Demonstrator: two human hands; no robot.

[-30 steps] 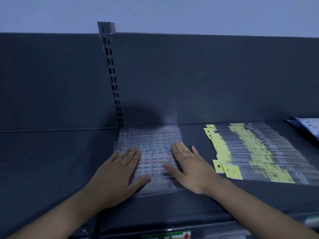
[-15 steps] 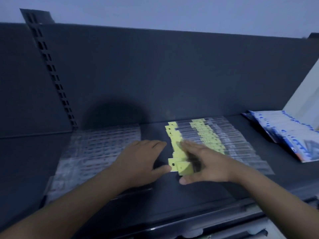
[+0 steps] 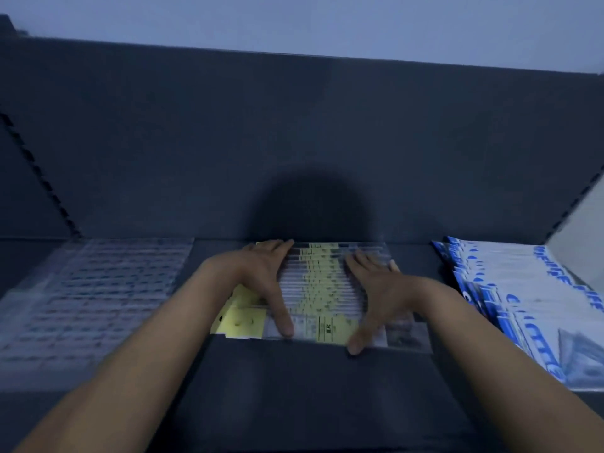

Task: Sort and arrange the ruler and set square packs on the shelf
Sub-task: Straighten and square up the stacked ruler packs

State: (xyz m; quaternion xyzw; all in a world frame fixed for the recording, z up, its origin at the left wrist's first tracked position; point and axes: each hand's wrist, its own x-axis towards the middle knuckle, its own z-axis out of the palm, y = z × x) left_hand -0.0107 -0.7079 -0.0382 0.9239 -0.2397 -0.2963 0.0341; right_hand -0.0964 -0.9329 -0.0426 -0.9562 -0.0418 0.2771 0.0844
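Centre of dark grey shelf (image 3: 310, 387): row of clear plastic packs with yellow header cards (image 3: 322, 291), lying flat, overlapped like shingles from front towards the back panel, headers at the left end. Left, apart: flat spread of clear packs with fine print (image 3: 98, 295), blurred. Right, apart: blue-and-white printed packs (image 3: 523, 308), overlapped, slightly askew.
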